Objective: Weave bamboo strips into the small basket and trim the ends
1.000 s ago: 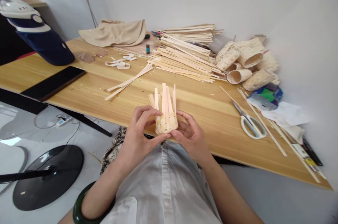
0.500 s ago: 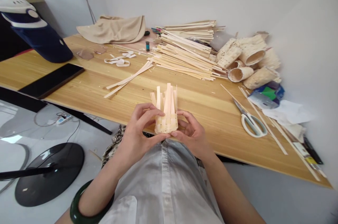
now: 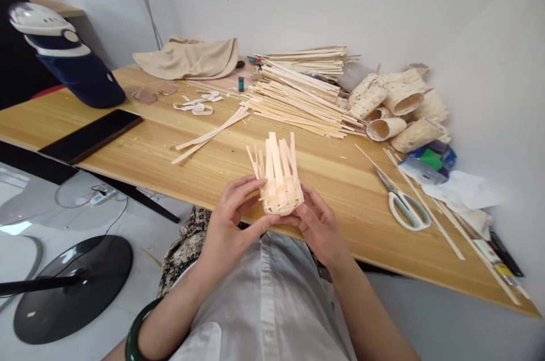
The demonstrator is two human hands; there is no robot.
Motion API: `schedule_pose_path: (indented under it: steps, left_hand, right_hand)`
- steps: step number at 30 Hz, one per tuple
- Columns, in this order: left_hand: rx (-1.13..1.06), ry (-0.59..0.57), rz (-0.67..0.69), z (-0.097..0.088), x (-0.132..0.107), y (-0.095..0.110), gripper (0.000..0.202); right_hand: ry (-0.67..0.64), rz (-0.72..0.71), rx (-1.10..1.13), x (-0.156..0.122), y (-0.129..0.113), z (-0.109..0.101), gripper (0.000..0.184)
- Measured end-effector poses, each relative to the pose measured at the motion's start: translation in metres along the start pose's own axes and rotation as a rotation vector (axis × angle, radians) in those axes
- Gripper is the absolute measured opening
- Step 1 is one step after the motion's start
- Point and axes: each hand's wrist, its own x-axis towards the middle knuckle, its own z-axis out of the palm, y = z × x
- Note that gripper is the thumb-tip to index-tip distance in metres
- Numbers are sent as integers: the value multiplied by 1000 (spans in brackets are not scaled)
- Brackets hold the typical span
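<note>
Between my hands, over the table's front edge, is a small partly woven basket (image 3: 281, 193) of pale wooden or bamboo strips. Its rounded woven base faces me, and loose strip ends stick up away from me. My left hand (image 3: 238, 208) pinches its left side, with the thumb under the base and the index finger along the upper weave. My right hand (image 3: 319, 222) grips the lower right side, thumb in front and the other fingers partly hidden behind. A pair of scissors (image 3: 402, 202) with white handles lies to the right on the table.
Bundles of pale strips (image 3: 298, 100) lie at the back beside woven tubes (image 3: 400, 103). On the left are a phone (image 3: 91, 135), a dark blue bottle (image 3: 80, 77) and a beige cloth (image 3: 189, 59). Several loose strips (image 3: 210, 137) lie behind my left hand.
The basket has turned in my hands, showing more of its base, and has shifted slightly right. My fingers have changed their hold on it. The view has tilted a little.
</note>
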Motion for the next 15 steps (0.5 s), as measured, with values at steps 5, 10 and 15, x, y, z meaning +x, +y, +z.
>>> schedule_pose_path:
  steps: [5, 10, 15]
  left_hand:
    - [220, 2, 102, -8, 7, 13, 43]
    - [479, -80, 272, -13, 9, 21, 45]
    - [143, 25, 95, -2, 1, 1, 86]
  right_hand:
    - [99, -186, -314, -6, -14, -2, 82]
    - [-61, -169, -415, -7, -18, -3, 62]
    - [16, -106, -176, -1, -3, 4, 50]
